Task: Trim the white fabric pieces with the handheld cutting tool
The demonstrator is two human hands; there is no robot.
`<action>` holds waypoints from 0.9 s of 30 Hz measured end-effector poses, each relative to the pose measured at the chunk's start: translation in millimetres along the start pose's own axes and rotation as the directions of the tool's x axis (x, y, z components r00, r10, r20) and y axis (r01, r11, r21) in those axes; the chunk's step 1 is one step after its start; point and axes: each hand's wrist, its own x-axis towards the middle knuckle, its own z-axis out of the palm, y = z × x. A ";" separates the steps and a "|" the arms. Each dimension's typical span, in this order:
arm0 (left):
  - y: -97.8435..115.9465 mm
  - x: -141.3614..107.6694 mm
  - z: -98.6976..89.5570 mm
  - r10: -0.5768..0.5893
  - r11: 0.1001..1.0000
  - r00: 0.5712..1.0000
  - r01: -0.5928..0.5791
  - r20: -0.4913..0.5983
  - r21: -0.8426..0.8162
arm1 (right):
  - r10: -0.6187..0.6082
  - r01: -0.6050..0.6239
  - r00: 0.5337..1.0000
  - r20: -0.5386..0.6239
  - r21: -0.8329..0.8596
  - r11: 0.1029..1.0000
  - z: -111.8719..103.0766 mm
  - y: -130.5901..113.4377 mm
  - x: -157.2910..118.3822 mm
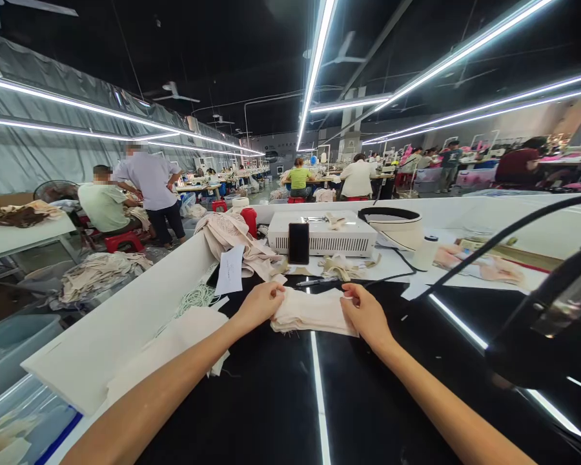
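The stack of pale cloth (314, 310) lies on the black tabletop (281, 400), at the centre of the clock; how many layers it has, I cannot count. At its 9 o'clock the left hand (260, 303) grips the end between thumb and fingers, and at 3 o'clock the right hand (366, 314) pinches the other end; on both, some of the fingertips are hidden. A pen (315, 281) lies just beyond at 12 o'clock, and behind it stands a phone (299, 243) with dark screen, which covers part of the white box (322, 234). Toward 10 o'clock there is a paper sheet (230, 271), its writing too small to read. At 8 o'clock, white fabric (169, 352) is partly covered by the left forearm. At 3 o'clock, well apart, a dark machine (552, 323) is blurred and cut by the picture's edge.
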 end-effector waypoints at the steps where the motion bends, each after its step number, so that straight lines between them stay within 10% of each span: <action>1: -0.4 0.2 0.4 -0.015 1.000 1.000 0.015 0.015 0.001 | -0.030 0.030 1.000 -0.003 -0.020 0.999 -0.6 1.1 -1.1; 5: -1.6 -6.3 -17.2 -0.057 0.997 0.998 0.055 0.027 0.046 | -0.141 0.139 0.990 -0.018 -0.060 0.988 -8.5 -2.2 -13.8; 14: -34.8 -89.3 -131.8 -0.216 0.837 0.970 0.243 -0.113 0.491 | -0.215 0.209 0.976 0.032 0.123 0.970 -8.6 -36.7 -84.6; 21: -67.5 -120.3 -125.7 -0.207 0.792 0.962 0.273 -0.181 0.545 | -0.227 0.178 0.957 0.178 0.252 0.951 -15.3 -65.7 -122.5; 27: -51.2 -133.7 -130.5 -0.035 0.868 0.963 0.162 -0.267 0.469 | -0.117 -0.059 0.915 0.386 0.415 0.908 -33.3 -89.8 -141.0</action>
